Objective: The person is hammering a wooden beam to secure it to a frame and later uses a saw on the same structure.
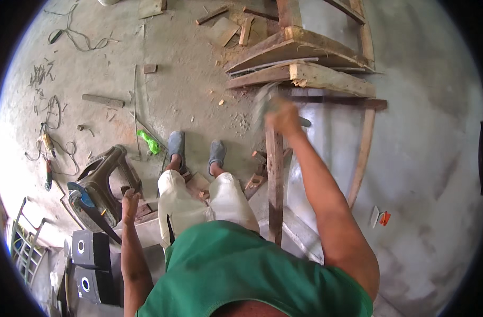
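My right hand is closed around a blurred hand tool, whose dark handle end sticks out to the right. Motion blur hides the tool's exact kind; its greyish front part lies just below a wooden frame with a splintered beam end. Directly under that hand stands the top of an upright wooden post. My left hand is low on the left, beside a brown plastic stool. A small dark piece shows at its fingertips, but I cannot tell whether it is held. On the stool lies a handsaw with a blue handle.
Wood offcuts, a green plastic bag and corded power tools lie on the concrete floor. Black boxes stand lower left. A wooden-handled tool rests by the post. A grey wall rises at right.
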Demonstrator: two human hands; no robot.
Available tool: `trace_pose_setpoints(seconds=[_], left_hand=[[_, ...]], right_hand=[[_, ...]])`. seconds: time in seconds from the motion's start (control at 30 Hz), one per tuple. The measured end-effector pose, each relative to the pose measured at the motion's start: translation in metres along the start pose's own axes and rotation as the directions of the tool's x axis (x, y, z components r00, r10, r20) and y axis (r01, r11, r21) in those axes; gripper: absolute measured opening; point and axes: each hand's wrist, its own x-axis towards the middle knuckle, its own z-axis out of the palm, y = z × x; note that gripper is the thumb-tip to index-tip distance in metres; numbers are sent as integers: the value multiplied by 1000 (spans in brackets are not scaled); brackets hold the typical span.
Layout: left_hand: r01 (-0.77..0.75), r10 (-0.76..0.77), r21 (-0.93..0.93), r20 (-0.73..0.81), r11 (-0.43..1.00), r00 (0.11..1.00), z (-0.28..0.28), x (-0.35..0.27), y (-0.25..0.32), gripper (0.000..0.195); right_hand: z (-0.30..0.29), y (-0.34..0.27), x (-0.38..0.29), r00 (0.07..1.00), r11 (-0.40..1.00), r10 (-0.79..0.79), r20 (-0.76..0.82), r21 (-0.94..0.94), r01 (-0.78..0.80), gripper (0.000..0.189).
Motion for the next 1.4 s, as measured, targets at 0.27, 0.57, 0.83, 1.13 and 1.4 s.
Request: trace_pose_setpoints(seconds=[0.27,0.57,0.83,1.13,1.4], left_hand=[[-63,58,-170,-32,983,998,-4,4,-8,22],[-314,357,-255,148,915,922,22,-32,210,49],[-196,196,108,11,975,981,20,4,46,35],[-13,18,-70,72,997,997,12,-9,26,43],[-123,121,-66,-36,990,992,8,-17,19,16]], right_hand=[[17,-19,-11,812,777,560,165,236,-584,28],[-2,-29,-72,928,934,331,170,81,-348,36],[-19,-35,-33,997,996,77,-14,53,-76,27],[-12,66,-41,941,904,326,-93,-261,-340,25],[1,-5,-19,947,946,-318,-54,45,320,22]])
